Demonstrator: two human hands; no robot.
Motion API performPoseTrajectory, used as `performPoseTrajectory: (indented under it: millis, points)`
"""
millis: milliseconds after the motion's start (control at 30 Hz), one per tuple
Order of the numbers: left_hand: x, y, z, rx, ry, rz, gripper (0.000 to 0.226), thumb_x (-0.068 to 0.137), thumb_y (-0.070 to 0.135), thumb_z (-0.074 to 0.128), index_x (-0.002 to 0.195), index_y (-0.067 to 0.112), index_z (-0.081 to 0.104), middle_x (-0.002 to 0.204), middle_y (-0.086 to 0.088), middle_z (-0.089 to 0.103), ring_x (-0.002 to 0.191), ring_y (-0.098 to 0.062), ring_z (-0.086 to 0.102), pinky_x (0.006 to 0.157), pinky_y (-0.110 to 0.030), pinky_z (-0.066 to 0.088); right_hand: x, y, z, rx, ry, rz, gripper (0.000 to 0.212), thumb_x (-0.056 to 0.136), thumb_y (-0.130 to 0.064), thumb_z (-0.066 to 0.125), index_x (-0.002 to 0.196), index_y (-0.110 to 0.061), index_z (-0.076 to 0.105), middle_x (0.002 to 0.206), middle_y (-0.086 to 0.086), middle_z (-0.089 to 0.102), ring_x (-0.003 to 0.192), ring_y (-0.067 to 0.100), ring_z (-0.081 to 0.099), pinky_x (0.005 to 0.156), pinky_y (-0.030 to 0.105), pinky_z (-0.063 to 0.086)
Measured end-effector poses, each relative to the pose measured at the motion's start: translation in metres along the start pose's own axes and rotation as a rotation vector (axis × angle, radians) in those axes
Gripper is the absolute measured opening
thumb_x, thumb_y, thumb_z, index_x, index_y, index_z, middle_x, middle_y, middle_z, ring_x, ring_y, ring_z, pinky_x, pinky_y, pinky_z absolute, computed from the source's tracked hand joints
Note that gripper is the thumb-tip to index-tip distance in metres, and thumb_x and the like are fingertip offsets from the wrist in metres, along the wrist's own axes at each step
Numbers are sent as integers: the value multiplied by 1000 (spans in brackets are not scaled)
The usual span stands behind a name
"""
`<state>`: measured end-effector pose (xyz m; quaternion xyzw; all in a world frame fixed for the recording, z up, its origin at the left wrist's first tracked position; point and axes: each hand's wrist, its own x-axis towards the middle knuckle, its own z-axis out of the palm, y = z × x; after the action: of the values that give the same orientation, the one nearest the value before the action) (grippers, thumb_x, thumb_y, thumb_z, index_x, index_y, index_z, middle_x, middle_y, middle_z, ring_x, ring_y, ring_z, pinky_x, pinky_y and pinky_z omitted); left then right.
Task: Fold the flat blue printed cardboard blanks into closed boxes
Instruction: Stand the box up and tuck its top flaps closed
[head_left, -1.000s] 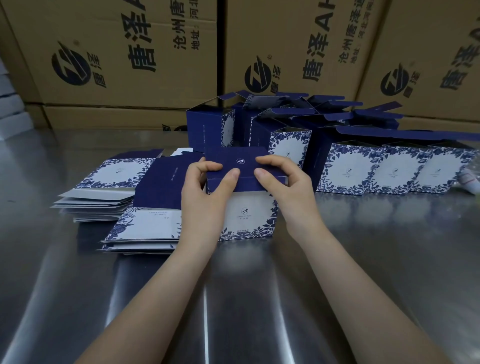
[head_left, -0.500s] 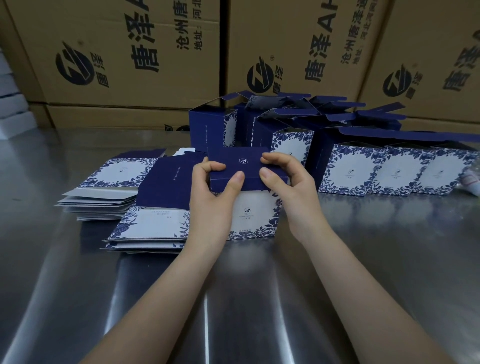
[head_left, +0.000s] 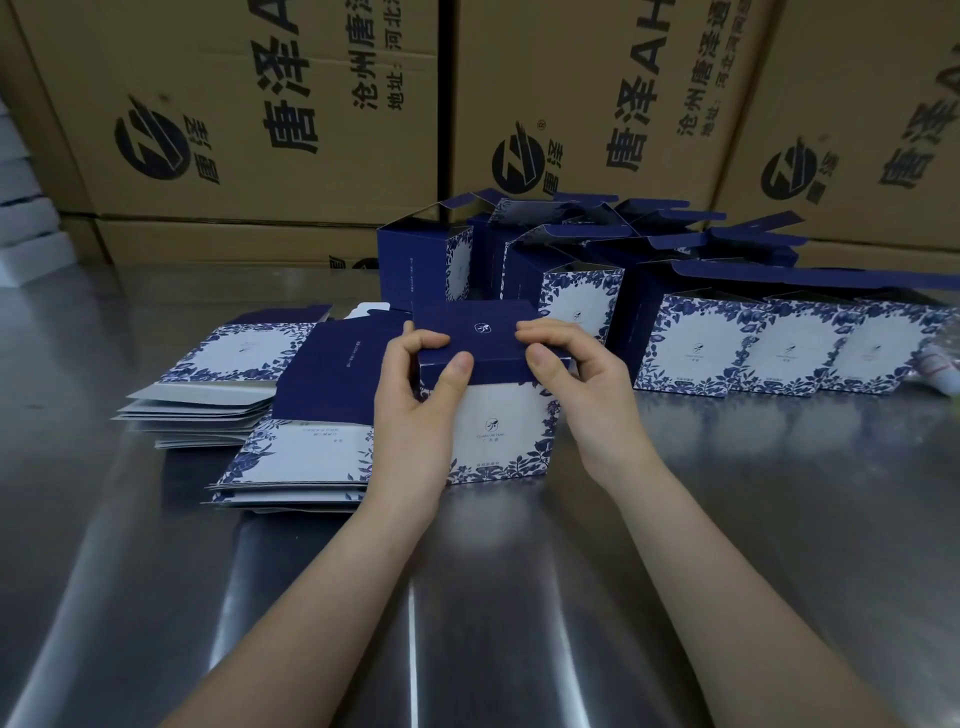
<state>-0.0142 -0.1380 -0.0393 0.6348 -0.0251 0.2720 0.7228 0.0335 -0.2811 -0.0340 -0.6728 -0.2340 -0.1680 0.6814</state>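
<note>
A blue box with a white, flower-printed front (head_left: 498, 426) stands upright on the steel table in front of me. Its dark blue lid flap lies folded over the top. My left hand (head_left: 415, 405) grips the lid's left front corner, fingers curled on top and thumb against the front lip. My right hand (head_left: 576, 384) grips the right front corner the same way. Two stacks of flat printed blanks lie to the left, one near (head_left: 301, 457) and one farther back (head_left: 228, 384).
Several erected boxes with open top flaps (head_left: 701, 353) stand in rows behind and to the right. Large brown shipping cartons (head_left: 260, 130) wall off the back. A white tube (head_left: 943, 369) lies at the right edge. The shiny steel table (head_left: 467, 597) spreads toward me.
The lid flap has come down further over the box top, and both thumbs have shifted along its front lip. The box stays in the same spot.
</note>
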Motion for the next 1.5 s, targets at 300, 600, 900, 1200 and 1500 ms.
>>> performPoseTrajectory:
  millis: [300,600,900,1200,1500]
  points:
    - [0,6,-5,13,-5,-6,19,102,25,52,114,32,63,135,6,59,130,-6,50,110,-36,42,-2,-2,0,-358,4,-128,30,77,-22,79,96,-42,66,123,-13,59,126,9,46,108,33,35]
    - [0,2,-8,156,-9,7,26,101,12,47,91,20,70,90,12,70,95,-9,65,87,-31,50,6,5,-21,-722,166,-250,24,88,-9,68,110,-16,73,114,2,59,113,20,46,94,1,23]
    - [-9,-2,-3,305,-384,-35,25,99,9,51,87,19,71,86,5,74,77,-12,70,82,-28,52,22,15,-44,-902,456,-79,21,89,-16,67,108,-21,74,123,10,56,120,30,46,100,44,31]
    - [-12,-7,-3,408,-513,-67,22,97,11,54,87,20,71,86,3,75,79,-14,69,79,-25,51,45,18,-66,-1258,438,24,22,95,-26,57,114,-33,67,126,-8,63,126,24,36,93,41,17]
    - [-9,-13,-5,427,-522,-116,23,97,12,55,88,26,70,85,6,75,79,-12,69,73,-20,53,68,16,-86,-1417,418,86,30,95,-18,58,122,-30,67,114,11,49,108,34,41,91,42,23]
